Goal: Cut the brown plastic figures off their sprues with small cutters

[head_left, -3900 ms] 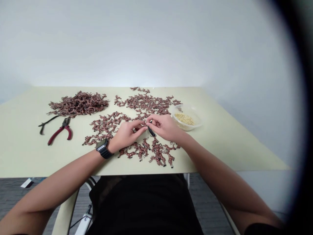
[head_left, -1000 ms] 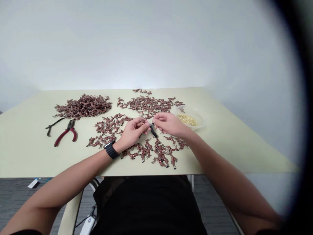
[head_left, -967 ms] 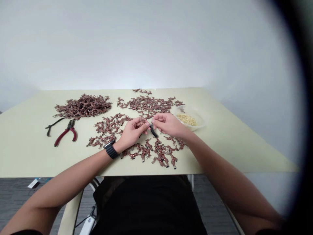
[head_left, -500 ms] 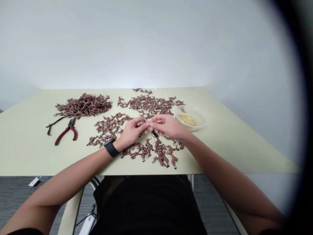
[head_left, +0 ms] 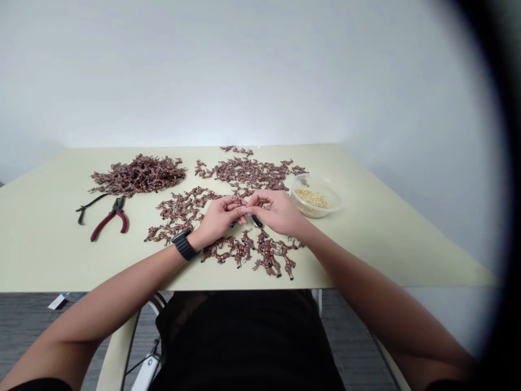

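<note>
Over the middle of the table, my left hand (head_left: 220, 220) and my right hand (head_left: 279, 214) meet at the fingertips. The left is closed, thumb against fingers, on what looks like a small brown deer figurine (head_left: 239, 201), mostly covered. My right thumb and forefinger pinch at the same spot; what they hold is too small to make out. Below the right fingers shows the black end of a slim object (head_left: 257, 221); I cannot tell if it is held or lying down. Loose brown deer figurines (head_left: 268, 255) lie around both hands.
A clear round bowl (head_left: 337, 209) with small gold pieces (head_left: 311, 198) stands to the right. At left are red-handled pliers (head_left: 106, 224), a black tool (head_left: 91, 204) and a heaped pile of figurines (head_left: 140, 175). More figurines (head_left: 252, 172) spread at the back. The table's front edge is near.
My right fingers have curled in a little more and shifted slightly left at the fingertips. My left hand stays nearly in place.
</note>
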`<act>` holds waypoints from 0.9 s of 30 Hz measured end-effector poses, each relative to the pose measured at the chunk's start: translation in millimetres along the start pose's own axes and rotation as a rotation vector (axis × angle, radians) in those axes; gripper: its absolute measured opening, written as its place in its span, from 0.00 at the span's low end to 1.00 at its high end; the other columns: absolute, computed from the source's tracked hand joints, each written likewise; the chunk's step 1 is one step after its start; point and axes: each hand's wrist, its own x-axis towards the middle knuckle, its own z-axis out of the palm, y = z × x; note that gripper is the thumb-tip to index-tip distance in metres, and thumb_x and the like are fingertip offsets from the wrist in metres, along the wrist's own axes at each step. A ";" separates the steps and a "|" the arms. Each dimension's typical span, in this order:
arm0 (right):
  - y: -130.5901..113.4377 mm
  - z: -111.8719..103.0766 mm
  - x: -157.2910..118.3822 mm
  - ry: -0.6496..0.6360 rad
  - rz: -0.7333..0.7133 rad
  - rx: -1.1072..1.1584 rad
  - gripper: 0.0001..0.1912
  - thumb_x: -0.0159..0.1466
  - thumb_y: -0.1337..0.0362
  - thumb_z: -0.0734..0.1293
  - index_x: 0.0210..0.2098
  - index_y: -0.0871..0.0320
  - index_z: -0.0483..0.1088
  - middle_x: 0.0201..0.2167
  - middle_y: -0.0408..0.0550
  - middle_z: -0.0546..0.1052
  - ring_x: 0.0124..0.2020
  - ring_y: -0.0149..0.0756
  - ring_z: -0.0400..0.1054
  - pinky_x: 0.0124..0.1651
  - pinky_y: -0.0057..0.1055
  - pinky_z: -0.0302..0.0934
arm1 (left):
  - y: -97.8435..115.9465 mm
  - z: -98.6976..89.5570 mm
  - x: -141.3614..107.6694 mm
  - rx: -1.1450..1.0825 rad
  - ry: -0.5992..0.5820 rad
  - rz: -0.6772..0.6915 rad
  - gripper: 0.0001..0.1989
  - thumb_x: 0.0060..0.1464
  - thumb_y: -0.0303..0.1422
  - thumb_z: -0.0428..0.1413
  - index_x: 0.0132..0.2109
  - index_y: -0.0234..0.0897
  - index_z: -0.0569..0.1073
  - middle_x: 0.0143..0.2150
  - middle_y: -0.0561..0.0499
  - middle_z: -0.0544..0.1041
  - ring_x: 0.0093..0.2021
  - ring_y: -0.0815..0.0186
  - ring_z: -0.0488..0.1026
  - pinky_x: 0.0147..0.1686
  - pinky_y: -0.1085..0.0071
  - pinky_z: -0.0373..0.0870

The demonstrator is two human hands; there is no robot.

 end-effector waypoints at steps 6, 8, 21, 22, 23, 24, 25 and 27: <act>7.0 -6.9 0.5 0.092 0.022 -0.020 0.08 0.67 0.58 0.71 0.38 0.56 0.81 0.34 0.48 0.82 0.32 0.34 0.72 0.32 0.31 0.64 | 1.6 -1.0 0.7 -0.101 -0.031 0.005 0.20 0.60 0.46 0.66 0.47 0.32 0.77 0.44 0.42 0.84 0.37 0.65 0.80 0.44 0.66 0.79; 9.6 -10.1 1.4 0.131 0.063 -0.033 0.10 0.67 0.56 0.70 0.40 0.56 0.81 0.34 0.47 0.82 0.26 0.31 0.68 0.27 0.30 0.60 | 3.3 -0.8 0.3 -0.145 -0.052 -0.003 0.20 0.61 0.44 0.65 0.49 0.32 0.76 0.48 0.40 0.83 0.40 0.64 0.82 0.48 0.65 0.79; 4.3 -0.7 -1.5 0.111 -0.051 -0.132 0.07 0.66 0.62 0.70 0.38 0.56 0.81 0.32 0.47 0.82 0.30 0.33 0.71 0.33 0.31 0.62 | 9.3 3.2 -7.4 -0.094 -0.135 -0.069 0.22 0.64 0.45 0.63 0.54 0.32 0.70 0.43 0.39 0.85 0.37 0.59 0.86 0.40 0.66 0.84; 4.2 -0.6 -1.9 0.108 -0.060 -0.145 0.07 0.66 0.63 0.70 0.38 0.56 0.81 0.32 0.46 0.81 0.30 0.33 0.70 0.33 0.31 0.62 | 9.3 3.2 -7.5 -0.091 -0.137 -0.071 0.22 0.64 0.45 0.63 0.54 0.32 0.70 0.42 0.39 0.85 0.36 0.59 0.86 0.39 0.66 0.84; 4.0 -0.5 -2.3 0.107 -0.067 -0.156 0.07 0.65 0.63 0.70 0.38 0.57 0.81 0.32 0.46 0.81 0.30 0.32 0.70 0.32 0.30 0.61 | 9.4 3.1 -7.4 -0.087 -0.137 -0.071 0.23 0.64 0.45 0.63 0.54 0.32 0.70 0.41 0.39 0.85 0.36 0.59 0.86 0.38 0.66 0.84; 3.9 -0.6 -2.5 0.111 -0.074 -0.165 0.07 0.65 0.64 0.70 0.38 0.57 0.81 0.31 0.46 0.81 0.29 0.32 0.70 0.32 0.30 0.60 | 9.6 3.1 -7.3 -0.083 -0.135 -0.070 0.23 0.64 0.45 0.63 0.54 0.32 0.70 0.40 0.39 0.85 0.35 0.59 0.85 0.38 0.66 0.84; 3.6 -0.7 -2.7 0.116 -0.083 -0.174 0.07 0.65 0.64 0.70 0.38 0.57 0.81 0.31 0.45 0.81 0.29 0.32 0.69 0.32 0.30 0.60 | 10.0 3.1 -7.3 -0.081 -0.132 -0.068 0.23 0.63 0.45 0.64 0.53 0.32 0.70 0.40 0.40 0.85 0.35 0.59 0.85 0.37 0.67 0.84; 3.1 -0.7 -2.8 0.124 -0.107 -0.196 0.06 0.65 0.65 0.70 0.38 0.57 0.81 0.30 0.45 0.80 0.28 0.31 0.69 0.32 0.30 0.60 | 11.1 3.4 -7.5 -0.076 -0.132 -0.065 0.22 0.63 0.44 0.64 0.53 0.32 0.69 0.39 0.40 0.85 0.34 0.59 0.85 0.37 0.67 0.84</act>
